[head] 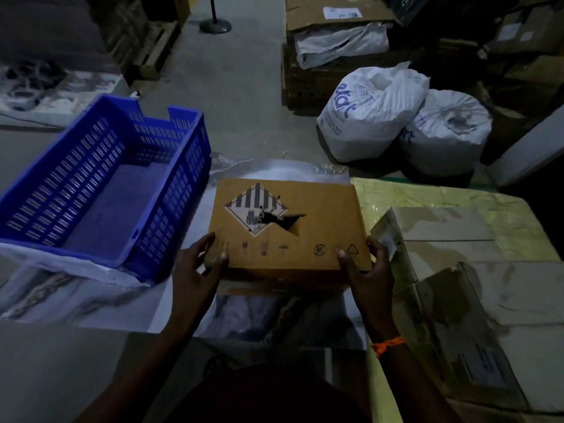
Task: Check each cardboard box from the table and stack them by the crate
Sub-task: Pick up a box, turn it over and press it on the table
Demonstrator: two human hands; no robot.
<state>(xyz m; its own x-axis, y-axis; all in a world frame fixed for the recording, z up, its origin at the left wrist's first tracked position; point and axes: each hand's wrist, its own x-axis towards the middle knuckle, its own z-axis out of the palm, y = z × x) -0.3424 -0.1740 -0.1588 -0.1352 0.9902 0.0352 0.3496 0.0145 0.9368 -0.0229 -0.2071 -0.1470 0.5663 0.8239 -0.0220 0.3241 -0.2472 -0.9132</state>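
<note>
1. I have the torn cardboard box (287,227) held by its two short ends, my left hand (198,264) at 9 o'clock of it and my right hand (366,267) at 3 o'clock. Each hand is half closed, thumb on the top face near the front edge, fingers wrapped over the side. I judge this grip is for keeping it level while I look it over.

2. The box sits at the centre of my view, just to the 3 o'clock side of the blue crate (103,184), close but not touching it. I cannot tell whether it rests on the sheet below or hangs just above.

3. Its long axis runs 9 to 3 o'clock, across me. The broad face is up, showing the striped diamond label (256,209) and a ragged hole (283,221) at its 3 o'clock corner; the row of handling symbols lies along the edge nearest me.

4. More boxes (457,270) wait on the table (442,196) at 3 to 4 o'clock.
</note>
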